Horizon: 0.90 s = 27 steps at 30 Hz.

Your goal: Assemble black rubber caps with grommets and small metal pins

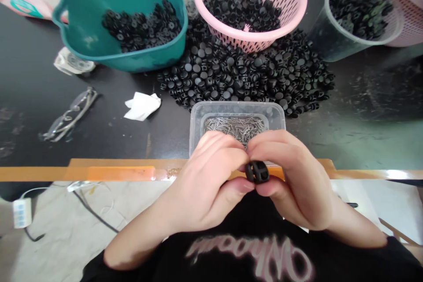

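Between the fingertips of both hands is a small black plastic cord lock (259,172), with openings in its side. My left hand (211,180) is closed, its thumb and forefinger pinching the left end of the piece. On the other end, the fingers and thumb of my right hand (297,176) are closed too. Just beyond my knuckles sits a clear plastic box (194,123) holding many thin silvery metal pieces (234,128), which look like small springs. Behind that box spreads a large heap of black cord lock parts (238,70).
A teal basin (122,59), a pink basket (257,35) and a clear tub (360,37) hold more black parts along the back. Eyeglasses (71,114), a crumpled white tissue (142,105) and a whitish object (73,61) lie left. Tape (119,172) runs along the table's front edge.
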### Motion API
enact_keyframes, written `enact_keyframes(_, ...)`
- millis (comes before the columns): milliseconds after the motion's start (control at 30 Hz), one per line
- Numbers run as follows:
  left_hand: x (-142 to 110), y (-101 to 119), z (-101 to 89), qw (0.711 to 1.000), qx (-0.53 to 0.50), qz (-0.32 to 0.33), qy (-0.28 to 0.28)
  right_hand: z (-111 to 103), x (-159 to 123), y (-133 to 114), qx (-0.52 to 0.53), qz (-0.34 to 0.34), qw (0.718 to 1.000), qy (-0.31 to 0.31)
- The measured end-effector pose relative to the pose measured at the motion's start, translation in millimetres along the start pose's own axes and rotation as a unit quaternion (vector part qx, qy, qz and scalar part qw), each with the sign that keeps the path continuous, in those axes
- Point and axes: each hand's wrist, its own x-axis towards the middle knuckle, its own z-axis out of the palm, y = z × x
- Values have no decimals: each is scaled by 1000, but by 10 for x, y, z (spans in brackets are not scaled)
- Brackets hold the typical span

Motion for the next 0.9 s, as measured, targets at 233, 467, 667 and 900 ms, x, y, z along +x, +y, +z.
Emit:
enact_keyframes(233,-17,-71,-223,999,21,30,-35,-120,28,-17,-6,30,998,-55)
enact_keyframes(467,0,-64,-313,990,107,87,-43,-230,58,-10,146,161,972,-95)
enact_keyframes(667,11,35,-296,992,91,81,-45,-181,135,11,376,264,883,-101)
enact_keyframes(900,23,135,-238,990,129,62,6,-140,135,12,441,299,844,-65)
